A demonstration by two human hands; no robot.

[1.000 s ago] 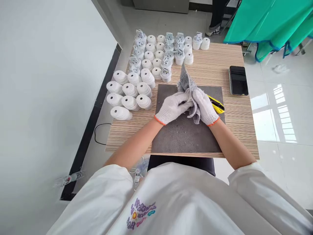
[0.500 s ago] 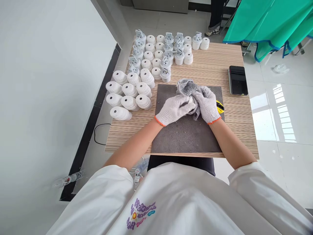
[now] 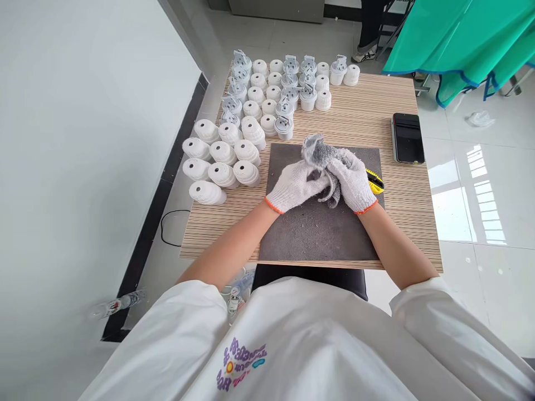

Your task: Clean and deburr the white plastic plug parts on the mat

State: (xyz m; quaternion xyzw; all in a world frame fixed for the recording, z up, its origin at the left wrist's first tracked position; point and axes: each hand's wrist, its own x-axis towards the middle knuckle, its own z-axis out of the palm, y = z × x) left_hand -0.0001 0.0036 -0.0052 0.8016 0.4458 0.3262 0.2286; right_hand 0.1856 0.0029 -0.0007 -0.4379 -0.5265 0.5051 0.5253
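Note:
My left hand, in a white knitted glove with an orange cuff, is closed with thumb and fingers at the left side of a grey rag. My right hand, gloved the same way, grips the bunched rag from the right. Folds of it hang below the fingers. Whatever the rag is wrapped around is hidden by the cloth and gloves. Both hands are over a dark grey mat. Partly behind my right hand lies a yellow utility knife.
Several white ribbed plastic housings stand in rows on the table's left side. Farther back are white units with grey socket tops. A black phone-like device lies at the right. A wall borders the left; green cloth hangs beyond.
A white piece that showed between my hands is now out of sight. My left fingers have shifted against the rag, and its folds have moved. The rows of housings stand as before.

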